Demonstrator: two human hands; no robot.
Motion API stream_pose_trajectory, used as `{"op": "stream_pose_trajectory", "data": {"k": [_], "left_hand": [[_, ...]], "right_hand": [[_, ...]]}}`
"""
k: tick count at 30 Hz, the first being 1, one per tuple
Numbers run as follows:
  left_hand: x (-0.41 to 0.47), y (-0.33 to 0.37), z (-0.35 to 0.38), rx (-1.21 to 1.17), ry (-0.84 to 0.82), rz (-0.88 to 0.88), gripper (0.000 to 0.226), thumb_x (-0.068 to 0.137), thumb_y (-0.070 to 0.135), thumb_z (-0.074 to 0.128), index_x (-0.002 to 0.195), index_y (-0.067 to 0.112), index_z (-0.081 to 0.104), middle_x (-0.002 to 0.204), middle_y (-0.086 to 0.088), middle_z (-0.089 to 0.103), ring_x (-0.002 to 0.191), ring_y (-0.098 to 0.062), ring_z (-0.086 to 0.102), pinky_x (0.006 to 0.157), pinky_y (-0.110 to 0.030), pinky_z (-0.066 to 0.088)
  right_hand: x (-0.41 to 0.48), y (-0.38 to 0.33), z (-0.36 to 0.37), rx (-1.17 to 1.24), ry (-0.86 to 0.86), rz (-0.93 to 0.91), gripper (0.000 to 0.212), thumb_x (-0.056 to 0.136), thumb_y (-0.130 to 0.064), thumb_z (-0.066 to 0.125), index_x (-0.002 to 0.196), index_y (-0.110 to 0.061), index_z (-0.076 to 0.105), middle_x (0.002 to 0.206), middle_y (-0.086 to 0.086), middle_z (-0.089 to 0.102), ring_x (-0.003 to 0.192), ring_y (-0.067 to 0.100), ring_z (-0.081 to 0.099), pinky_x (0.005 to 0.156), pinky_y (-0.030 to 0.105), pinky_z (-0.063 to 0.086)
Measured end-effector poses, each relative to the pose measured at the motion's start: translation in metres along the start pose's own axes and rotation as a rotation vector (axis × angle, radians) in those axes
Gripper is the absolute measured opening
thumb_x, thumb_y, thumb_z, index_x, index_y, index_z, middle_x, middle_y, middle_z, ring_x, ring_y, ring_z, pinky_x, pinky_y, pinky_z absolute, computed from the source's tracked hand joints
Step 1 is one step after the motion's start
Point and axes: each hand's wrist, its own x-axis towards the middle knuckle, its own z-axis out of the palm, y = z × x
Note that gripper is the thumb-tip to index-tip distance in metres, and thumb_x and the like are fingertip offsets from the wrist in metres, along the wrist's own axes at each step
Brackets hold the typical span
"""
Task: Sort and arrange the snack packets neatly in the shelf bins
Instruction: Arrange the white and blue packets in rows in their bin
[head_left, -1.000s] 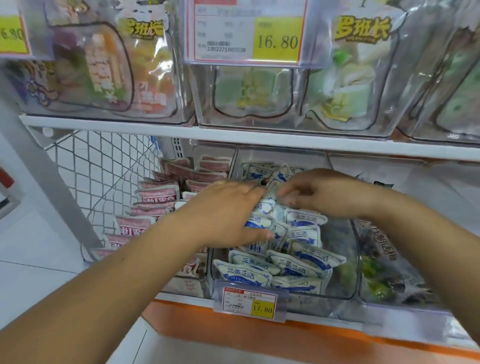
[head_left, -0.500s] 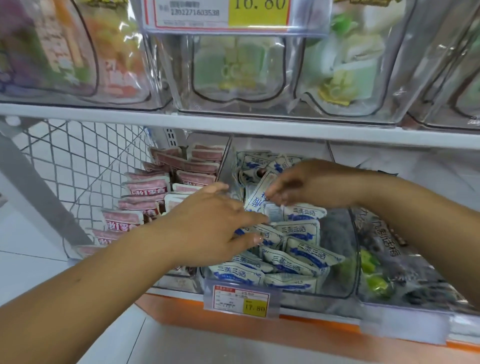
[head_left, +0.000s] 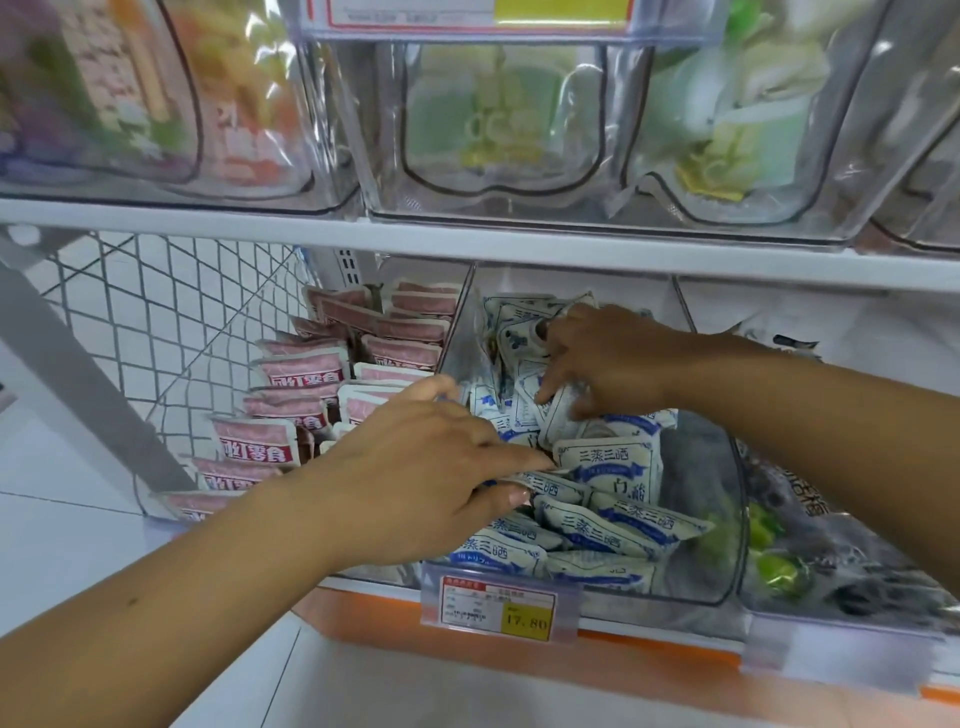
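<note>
Starting nearest: orange shelf edge (head_left: 519, 670), with a price tag (head_left: 493, 608) marked 17.80 clipped at the front of the middle clear bin (head_left: 696, 519). Stretched in from the lower left, left hand (head_left: 415, 483), palm down, fingers nearly straight and close together, pressing flat on the blue-and-white packets (head_left: 608, 467) heaped in the front half of that bin. Thumb tucked beneath, tip touching a packet edge; not curled round anything.

Farther back in the same bin, entering from the right, right hand (head_left: 608, 358), fingers bent downward and curled onto one tilted packet (head_left: 563, 415) standing on edge among the others, gripping it. Thumb mostly hidden behind the knuckles. More of the same packets jumbled behind and under this hand, up to the bin's rear wall.

Just left, beyond a clear divider, pink packets (head_left: 304, 370) standing in overlapping rows in the neighbouring bin. Just right, dark packets (head_left: 831, 519) with green patches, pressed against the clear front of a third bin.

At far left, white wire mesh panel (head_left: 171, 312) closing the shelf end. Overhead, white shelf board (head_left: 467, 244) running across the whole width. Highest and farthest, upper clear bins (head_left: 363, 171) holding blurred pouches in green, yellow and orange, with a second price tag (head_left: 483, 13) cut off by the top edge.
</note>
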Motion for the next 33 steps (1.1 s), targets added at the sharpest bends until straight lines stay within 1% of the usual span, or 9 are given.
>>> {"op": "stream_pose_trajectory", "data": {"k": [3, 6, 9, 13, 15, 20, 25, 30, 33], "left_hand": [[-0.001, 0.000, 0.000, 0.014, 0.041, 0.036, 0.054, 0.099, 0.054, 0.008, 0.144, 0.043, 0.034, 0.114, 0.015, 0.064, 0.107, -0.008, 0.055, 0.100, -0.034, 0.026], [0.000, -0.002, 0.002, 0.001, 0.056, 0.067, 0.052, 0.099, 0.053, 0.010, 0.143, 0.042, 0.037, 0.113, 0.014, 0.064, 0.107, -0.010, 0.055, 0.097, -0.036, 0.031], [0.000, -0.002, 0.002, 0.002, 0.075, 0.075, 0.048, 0.100, 0.052, 0.016, 0.140, 0.043, 0.041, 0.108, 0.015, 0.065, 0.103, -0.009, 0.057, 0.095, -0.034, 0.029], [0.002, -0.002, 0.000, -0.028, 0.092, 0.083, 0.052, 0.098, 0.053, 0.012, 0.139, 0.042, 0.042, 0.105, 0.016, 0.066, 0.098, -0.008, 0.058, 0.091, -0.033, 0.028], [0.001, -0.003, -0.001, -0.038, 0.093, 0.083, 0.052, 0.098, 0.054, 0.012, 0.138, 0.042, 0.042, 0.107, 0.016, 0.067, 0.096, -0.008, 0.059, 0.090, -0.033, 0.029], [0.000, -0.005, 0.002, -0.011, 0.138, 0.091, 0.046, 0.099, 0.050, 0.022, 0.131, 0.039, 0.054, 0.093, 0.016, 0.070, 0.084, -0.008, 0.061, 0.083, -0.031, 0.029], [0.003, -0.005, 0.005, 0.023, 0.154, 0.093, 0.045, 0.099, 0.050, 0.025, 0.130, 0.039, 0.055, 0.089, 0.015, 0.069, 0.080, -0.008, 0.059, 0.082, -0.027, 0.027], [0.002, -0.001, 0.001, -0.016, 0.118, 0.054, 0.053, 0.097, 0.055, 0.013, 0.138, 0.043, 0.044, 0.096, 0.015, 0.068, 0.088, -0.008, 0.058, 0.087, -0.029, 0.026], [0.004, -0.003, 0.001, -0.028, 0.072, 0.044, 0.057, 0.095, 0.057, 0.007, 0.140, 0.044, 0.039, 0.103, 0.015, 0.068, 0.093, -0.008, 0.057, 0.091, -0.028, 0.023]], "right_hand": [[0.008, -0.011, 0.004, -0.008, 0.119, -0.071, 0.035, 0.084, -0.015, 0.068, 0.115, -0.029, 0.067, 0.122, -0.004, 0.050, 0.117, 0.017, 0.042, 0.096, 0.034, 0.040], [0.020, -0.035, 0.009, 0.254, 0.008, -0.218, 0.037, 0.080, 0.005, 0.061, 0.105, -0.020, 0.071, 0.098, -0.005, 0.064, 0.093, 0.016, 0.059, 0.084, 0.036, 0.051], [0.032, -0.042, 0.016, 0.332, -0.055, -0.253, 0.026, 0.087, -0.008, 0.060, 0.105, -0.024, 0.069, 0.087, -0.012, 0.060, 0.092, 0.018, 0.057, 0.084, 0.041, 0.050], [0.042, -0.029, 0.022, -0.014, -0.128, -0.223, 0.052, 0.092, -0.036, 0.060, 0.138, -0.048, 0.040, 0.139, -0.013, 0.045, 0.125, 0.020, 0.036, 0.099, 0.040, 0.036], [0.047, -0.025, 0.019, -0.039, -0.166, -0.166, 0.069, 0.088, -0.037, 0.065, 0.143, -0.051, 0.027, 0.145, -0.006, 0.036, 0.133, 0.022, 0.030, 0.100, 0.042, 0.034], [0.053, -0.031, 0.011, -0.043, -0.225, -0.109, 0.070, 0.079, -0.051, 0.069, 0.138, -0.054, 0.031, 0.153, -0.007, 0.023, 0.139, 0.026, 0.020, 0.108, 0.048, 0.030], [0.054, -0.035, 0.008, 0.025, -0.317, 0.039, 0.074, 0.073, -0.051, 0.074, 0.131, -0.061, 0.028, 0.140, 0.004, 0.031, 0.128, 0.032, 0.034, 0.097, 0.049, 0.041], [0.071, -0.046, -0.001, -0.042, -0.447, -0.001, 0.075, 0.080, -0.044, 0.070, 0.146, -0.034, 0.034, 0.149, -0.001, 0.037, 0.134, 0.026, 0.037, 0.097, 0.036, 0.040], [0.054, -0.041, -0.006, -0.018, -0.365, 0.041, 0.077, 0.081, -0.048, 0.068, 0.146, -0.040, 0.029, 0.154, 0.003, 0.025, 0.140, 0.028, 0.024, 0.099, 0.040, 0.034]]}}
